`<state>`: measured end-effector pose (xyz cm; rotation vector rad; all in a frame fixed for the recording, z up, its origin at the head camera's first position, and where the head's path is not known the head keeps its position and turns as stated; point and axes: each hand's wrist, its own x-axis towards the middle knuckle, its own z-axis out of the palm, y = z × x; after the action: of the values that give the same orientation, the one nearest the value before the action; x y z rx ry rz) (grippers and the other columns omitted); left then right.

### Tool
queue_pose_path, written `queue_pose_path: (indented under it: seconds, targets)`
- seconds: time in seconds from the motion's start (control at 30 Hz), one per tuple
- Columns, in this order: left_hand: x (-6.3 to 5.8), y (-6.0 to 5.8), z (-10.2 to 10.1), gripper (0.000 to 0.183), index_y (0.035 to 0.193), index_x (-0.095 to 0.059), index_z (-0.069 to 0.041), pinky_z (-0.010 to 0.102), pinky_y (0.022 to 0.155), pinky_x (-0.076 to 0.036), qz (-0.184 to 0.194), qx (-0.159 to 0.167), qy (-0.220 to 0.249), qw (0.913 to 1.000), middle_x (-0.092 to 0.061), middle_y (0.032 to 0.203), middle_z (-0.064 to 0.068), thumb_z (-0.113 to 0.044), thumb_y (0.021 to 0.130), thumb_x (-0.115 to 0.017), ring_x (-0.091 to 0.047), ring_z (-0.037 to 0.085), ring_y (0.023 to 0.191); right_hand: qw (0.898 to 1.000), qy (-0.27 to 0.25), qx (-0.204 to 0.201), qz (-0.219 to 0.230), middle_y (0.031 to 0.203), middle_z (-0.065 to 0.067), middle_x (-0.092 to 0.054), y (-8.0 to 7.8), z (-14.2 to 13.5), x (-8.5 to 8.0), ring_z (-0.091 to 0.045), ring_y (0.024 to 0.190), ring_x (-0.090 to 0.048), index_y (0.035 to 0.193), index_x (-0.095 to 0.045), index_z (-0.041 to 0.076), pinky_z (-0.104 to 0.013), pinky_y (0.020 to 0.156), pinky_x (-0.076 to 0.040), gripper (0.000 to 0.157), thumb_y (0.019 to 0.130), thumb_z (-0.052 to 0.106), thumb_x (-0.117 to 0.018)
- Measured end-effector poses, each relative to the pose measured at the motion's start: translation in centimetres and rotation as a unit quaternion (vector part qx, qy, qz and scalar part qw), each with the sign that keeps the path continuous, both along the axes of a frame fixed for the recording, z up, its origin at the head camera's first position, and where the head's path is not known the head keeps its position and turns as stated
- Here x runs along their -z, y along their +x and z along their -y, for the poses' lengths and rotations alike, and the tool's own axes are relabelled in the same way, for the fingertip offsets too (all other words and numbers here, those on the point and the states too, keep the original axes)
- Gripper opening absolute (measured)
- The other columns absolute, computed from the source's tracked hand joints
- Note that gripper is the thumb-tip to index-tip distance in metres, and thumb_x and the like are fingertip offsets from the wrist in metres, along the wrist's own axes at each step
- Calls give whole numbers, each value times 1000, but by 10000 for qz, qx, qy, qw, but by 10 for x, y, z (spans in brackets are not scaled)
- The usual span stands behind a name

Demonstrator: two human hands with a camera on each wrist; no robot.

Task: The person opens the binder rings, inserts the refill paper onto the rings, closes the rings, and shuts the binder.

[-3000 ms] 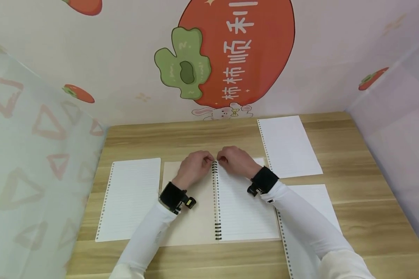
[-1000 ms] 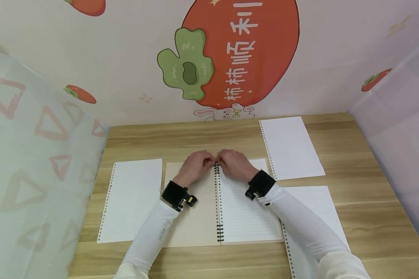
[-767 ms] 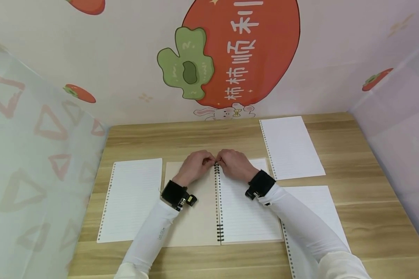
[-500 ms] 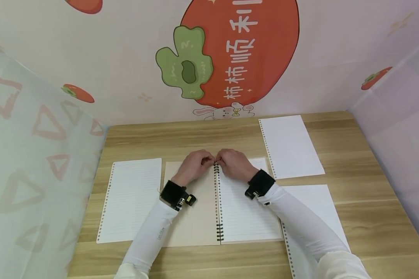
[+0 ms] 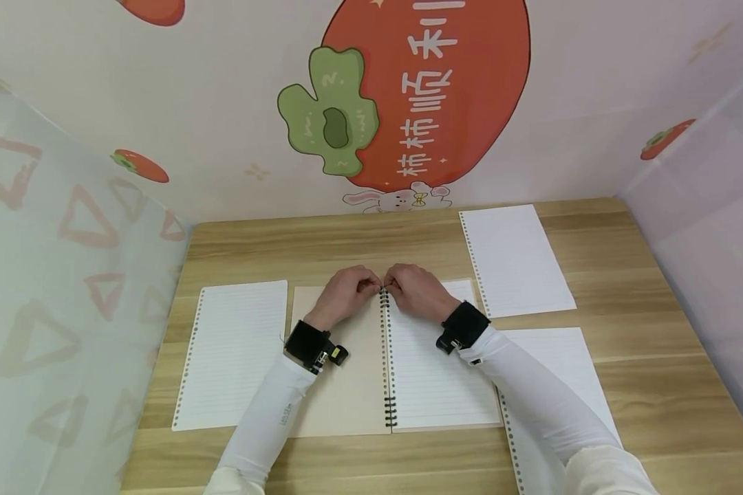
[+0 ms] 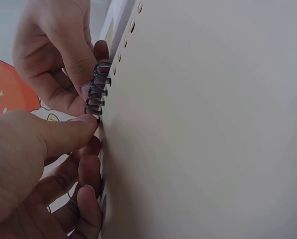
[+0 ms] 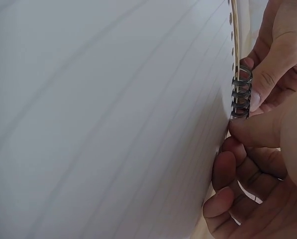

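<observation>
A loose-leaf notebook lies open on the table, its beige cover (image 5: 347, 405) on the left and lined paper (image 5: 439, 392) on the right. Short black binding rings (image 5: 384, 298) join the far end of the spine, and a second set of black rings (image 5: 391, 412) sits at the near end. My left hand (image 5: 345, 295) and right hand (image 5: 417, 292) meet at the far rings, thumbs and fingertips pinching them from either side. Close up, the left wrist view shows the rings (image 6: 97, 89) through the punched holes; in the right wrist view the rings (image 7: 242, 92) are partly covered by fingers.
A loose punched sheet (image 5: 232, 357) lies left of the notebook. To the right are another sheet (image 5: 517, 261) towards the back and one (image 5: 551, 364) nearer, partly under the right forearm. The wooden table (image 5: 656, 344) meets printed walls at the back and sides.
Three seconds ago the hands were slightly apart at the top of the spine; the right hand has since moved in and down to the rings. During the last second both stay nearly still.
</observation>
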<state>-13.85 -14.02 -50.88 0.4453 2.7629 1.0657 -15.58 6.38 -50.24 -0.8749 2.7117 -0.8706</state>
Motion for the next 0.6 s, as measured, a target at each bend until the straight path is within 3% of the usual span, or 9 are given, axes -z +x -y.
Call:
queue_pose_path:
  seconds: [0.6]
  targets:
    - [-3, 1, -1, 12, 104, -79, -14, 30, 70, -51, -29, 102, -70, 9999, -66, 89, -4, -20, 97, -71, -60, 12, 78, 9994, -198, -279, -112, 94, -2, -70, -3, -3, 0, -13, 82, -62, 103, -77, 6, -31, 75, -55, 15, 98, 7, -63]
